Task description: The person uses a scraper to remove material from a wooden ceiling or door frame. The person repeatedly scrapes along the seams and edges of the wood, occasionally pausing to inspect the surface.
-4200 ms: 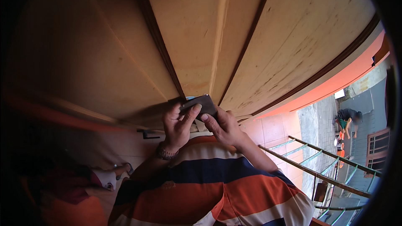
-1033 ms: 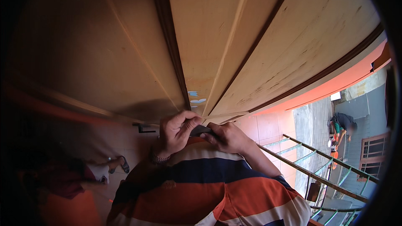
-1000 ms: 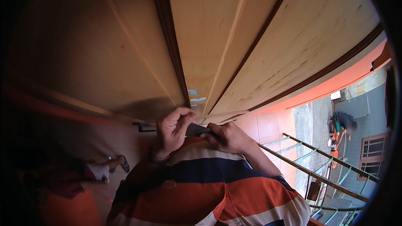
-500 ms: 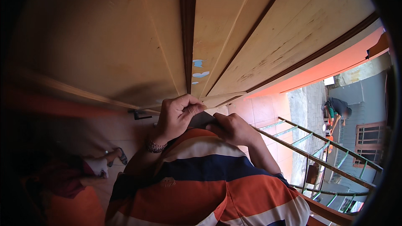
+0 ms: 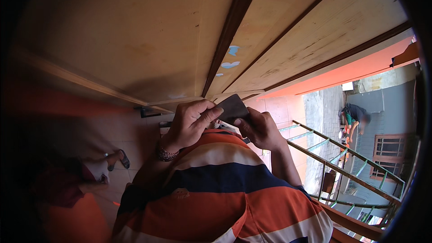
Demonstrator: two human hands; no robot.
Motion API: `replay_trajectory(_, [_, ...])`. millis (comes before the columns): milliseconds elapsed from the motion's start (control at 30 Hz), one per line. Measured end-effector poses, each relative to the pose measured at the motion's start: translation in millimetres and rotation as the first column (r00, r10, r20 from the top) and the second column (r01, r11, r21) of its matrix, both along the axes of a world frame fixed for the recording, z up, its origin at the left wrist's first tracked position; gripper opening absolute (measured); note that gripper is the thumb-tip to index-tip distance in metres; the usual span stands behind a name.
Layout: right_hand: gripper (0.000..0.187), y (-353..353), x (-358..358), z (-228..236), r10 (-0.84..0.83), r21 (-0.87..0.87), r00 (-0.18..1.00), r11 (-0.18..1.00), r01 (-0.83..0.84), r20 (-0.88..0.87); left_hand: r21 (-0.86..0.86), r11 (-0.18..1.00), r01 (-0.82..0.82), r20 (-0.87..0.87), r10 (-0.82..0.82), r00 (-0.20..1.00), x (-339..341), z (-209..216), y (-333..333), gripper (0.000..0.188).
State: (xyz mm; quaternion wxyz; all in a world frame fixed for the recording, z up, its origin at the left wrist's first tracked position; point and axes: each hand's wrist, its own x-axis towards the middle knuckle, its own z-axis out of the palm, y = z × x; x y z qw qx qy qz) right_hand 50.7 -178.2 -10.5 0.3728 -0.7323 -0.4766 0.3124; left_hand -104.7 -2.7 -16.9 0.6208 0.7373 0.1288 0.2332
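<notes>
Up high, big tan wooden panels [image 5: 135, 40] with long dark brown strips [image 5: 233, 27] in between. Below, a pinkish tiled floor [image 5: 276, 108], bright to the right and dim to the left. Over on the right, an orange wall [image 5: 360, 65], then a ladder-like metal frame [image 5: 342, 171] with green bars. Farther off there, a person [image 5: 357, 113] bent low in dark clothes, and near that a window [image 5: 389, 158] with a brown frame. At the dim left, part of another person, one foot in a dark sandal [image 5: 124, 159]. Low in the middle, a striped shirt [image 5: 243, 180] in orange, dark blue and cream. Left hand [image 5: 192, 121] nearly closed, thumb and pointer pinched on the left corner of a flat dark grey slab [image 5: 233, 107]. Right hand [image 5: 264, 130] curled at the right end, thumb on the near side. Slab up between both hands, tilted, above the shirt and in front of the wood. Too plain to tell the kind. Likely light, thin and stiff, maybe a bit slippery if smooth. Best to hold by both ends, thumbs on top, fingers under. Smallest of all, a beaded bracelet [image 5: 166, 154] on the left wrist and pale blue patches [image 5: 230, 65] on the wood.
</notes>
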Motion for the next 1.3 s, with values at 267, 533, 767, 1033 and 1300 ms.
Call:
replay_trajectory(267, [0.043, 2.8, 0.2, 21.1, -0.117, -0.144, 0.976, 0.985, 0.092, -0.183, 0.006, 0.999, 0.035, -0.315, -0.031, 0.949, -30.1, -23.7, 35.0, 0.032])
replay_trajectory(533, [0.014, 7.3, 2.5, 7.7, 0.153, -0.103, 0.974, 0.980, -0.172, -0.169, -0.111, 0.968, 0.227, -0.052, -0.234, 0.971, -0.9, -14.1, 9.3, 0.020])
replay_trajectory(767, [0.032, -35.6, -14.2, 58.4, -0.290, 0.457, 0.881, 0.884, 0.097, 0.375, -0.385, 0.922, -0.044, 0.104, 0.090, 0.991, -1.2, -19.7, 1.3, 0.009])
replay_trajectory(1033, [0.033, 13.9, -20.0, -7.6, -0.129, 0.511, 0.865, 0.761, 0.400, -0.484, -0.507, 0.860, 0.063, 0.206, 0.050, 0.977, 25.1, 3.3, -26.9, 0.008])
replay_trajectory(1300, [0.019, 33.3, 44.0, 21.6, 0.023, 0.705, 0.924, 0.655, 0.274, -0.381, 0.358, 0.841, -0.405, 0.272, 0.321, 0.907, 44.2, 21.9, -4.0, 0.016])
